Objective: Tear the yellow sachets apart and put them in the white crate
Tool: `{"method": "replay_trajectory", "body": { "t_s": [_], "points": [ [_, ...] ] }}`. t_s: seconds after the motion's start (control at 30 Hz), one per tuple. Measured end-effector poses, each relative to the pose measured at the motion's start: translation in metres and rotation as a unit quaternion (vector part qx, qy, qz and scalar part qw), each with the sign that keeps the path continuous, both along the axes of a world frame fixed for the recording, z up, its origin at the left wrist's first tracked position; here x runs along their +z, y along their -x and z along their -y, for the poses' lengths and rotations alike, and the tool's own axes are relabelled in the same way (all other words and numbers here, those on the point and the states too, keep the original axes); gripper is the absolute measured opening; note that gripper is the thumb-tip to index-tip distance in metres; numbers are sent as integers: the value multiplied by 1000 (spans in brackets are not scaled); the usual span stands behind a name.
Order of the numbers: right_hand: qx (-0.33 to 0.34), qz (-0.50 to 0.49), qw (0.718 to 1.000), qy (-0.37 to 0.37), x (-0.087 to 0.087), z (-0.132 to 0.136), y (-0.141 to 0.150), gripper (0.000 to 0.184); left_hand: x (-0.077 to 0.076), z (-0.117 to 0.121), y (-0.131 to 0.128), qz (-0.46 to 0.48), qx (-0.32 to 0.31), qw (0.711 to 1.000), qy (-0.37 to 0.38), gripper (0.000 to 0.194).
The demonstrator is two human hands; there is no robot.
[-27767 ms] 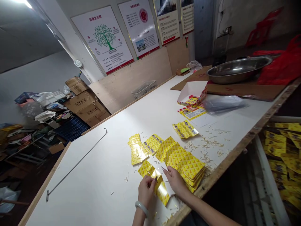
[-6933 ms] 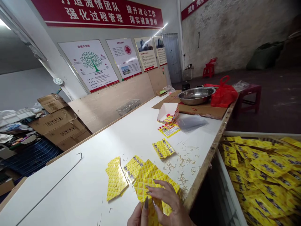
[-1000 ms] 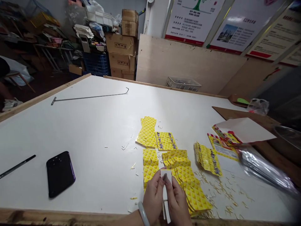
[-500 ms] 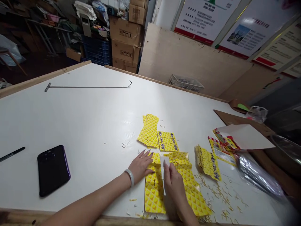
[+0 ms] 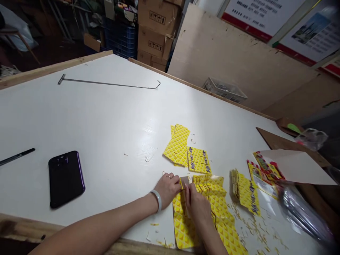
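On our wood-edged white table (image 5: 106,117), our curled left hand (image 5: 168,188) touches yellow diamond-patterned card (image 5: 183,230); our right hand (image 5: 198,205) pinches a pale strip (image 5: 185,182).

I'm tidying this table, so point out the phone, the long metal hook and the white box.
Phone (image 5: 66,180): head view, middle of its dark back.
Long metal hook (image 5: 106,84): head view, along its straight rod.
White box (image 5: 302,163): head view, its plain white panel.

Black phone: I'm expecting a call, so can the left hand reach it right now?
Probably yes: nothing stands between the left hand and the phone on the white tabletop, though that hand is busy at a yellow sheet.
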State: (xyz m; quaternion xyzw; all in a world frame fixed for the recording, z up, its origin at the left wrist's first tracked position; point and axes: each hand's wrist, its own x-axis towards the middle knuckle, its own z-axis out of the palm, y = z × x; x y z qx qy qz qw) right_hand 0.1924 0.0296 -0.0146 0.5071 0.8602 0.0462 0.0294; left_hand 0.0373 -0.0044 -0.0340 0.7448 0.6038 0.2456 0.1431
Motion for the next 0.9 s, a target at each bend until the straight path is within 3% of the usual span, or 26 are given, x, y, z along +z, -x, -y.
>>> {"method": "replay_trajectory", "body": {
  "t_s": [0.17, 0.37, 0.77, 0.9],
  "points": [
    [-22, 43, 998, 40, 2, -1, -2, 36, 0, 0, -2, -4, 1, 1000, 16, 23],
    [17, 71, 993, 98, 8, -3, 0, 19, 3, 0, -2, 12, 10, 999, 46, 20],
    [4, 92, 992, 88, 11, 3, 10, 26, 14, 0, 8, 36, -21, 996, 84, 13],
    [12, 116, 988, 97, 15, 4, 13, 21, 14, 0, 7, 35, -27, 995, 86, 12]
  ]
}}
